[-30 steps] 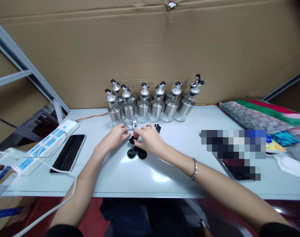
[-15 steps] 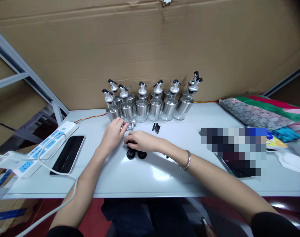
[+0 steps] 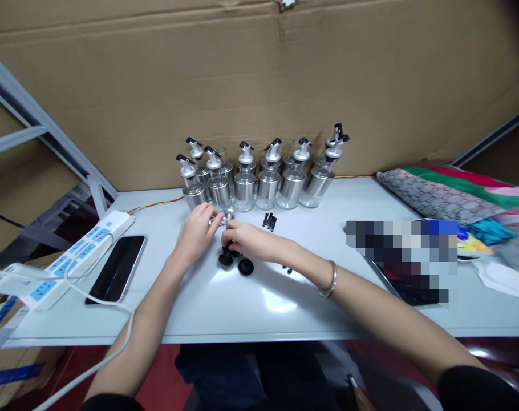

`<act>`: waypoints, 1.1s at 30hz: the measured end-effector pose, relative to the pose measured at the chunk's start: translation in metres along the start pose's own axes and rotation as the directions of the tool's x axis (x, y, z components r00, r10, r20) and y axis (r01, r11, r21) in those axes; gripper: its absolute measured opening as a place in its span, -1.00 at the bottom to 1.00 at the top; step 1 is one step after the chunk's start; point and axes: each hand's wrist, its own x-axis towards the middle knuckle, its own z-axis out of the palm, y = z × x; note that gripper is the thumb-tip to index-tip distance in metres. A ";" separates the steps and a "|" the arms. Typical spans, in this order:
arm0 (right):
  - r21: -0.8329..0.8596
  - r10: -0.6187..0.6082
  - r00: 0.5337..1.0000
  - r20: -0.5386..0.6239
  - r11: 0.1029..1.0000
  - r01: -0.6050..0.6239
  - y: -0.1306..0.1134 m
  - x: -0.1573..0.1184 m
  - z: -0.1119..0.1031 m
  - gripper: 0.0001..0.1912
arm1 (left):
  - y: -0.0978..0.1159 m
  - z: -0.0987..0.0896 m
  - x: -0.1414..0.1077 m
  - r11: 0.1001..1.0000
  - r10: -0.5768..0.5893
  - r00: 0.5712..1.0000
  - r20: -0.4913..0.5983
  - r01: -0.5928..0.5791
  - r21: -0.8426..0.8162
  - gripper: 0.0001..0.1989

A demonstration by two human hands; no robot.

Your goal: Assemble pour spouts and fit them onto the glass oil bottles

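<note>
On the left of the table [image 3: 306, 314], a white power strip [image 3: 86, 251] lies beside a phone [image 3: 117, 268], with a white cable [image 3: 130, 311] crossing the phone's near end and running close along the left forearm, while a patterned bag [image 3: 434, 197] sits far right. Bottles [image 3: 244, 191] of clear glass with metal sleeves stand along the far side, silver pourers in the front row's necks, their contents too unclear to tell. Near the middle, the right hand [image 3: 247, 240] pinches a black part [image 3: 230, 246] above black caps [image 3: 246, 266], and the left hand [image 3: 197, 231] touches silver pieces [image 3: 228, 214], its grip impossible to tell.
</note>
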 end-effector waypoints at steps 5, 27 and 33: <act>0.031 0.021 1.000 -0.003 0.999 -0.021 0.003 0.001 0.000 -0.81 | 0.003 0.001 -0.001 1.000 0.000 1.000 0.007 0.000 -0.012 -0.76; 0.120 0.136 0.981 -0.136 0.985 -0.120 0.015 -0.034 0.007 -0.48 | 0.018 0.044 -0.012 0.837 -0.285 0.957 0.062 0.279 -0.471 -0.69; 0.092 0.353 0.936 0.011 0.931 -0.352 0.013 -0.034 0.017 -0.52 | 0.020 0.057 -0.014 0.653 -0.423 0.903 0.074 0.361 -0.666 -0.65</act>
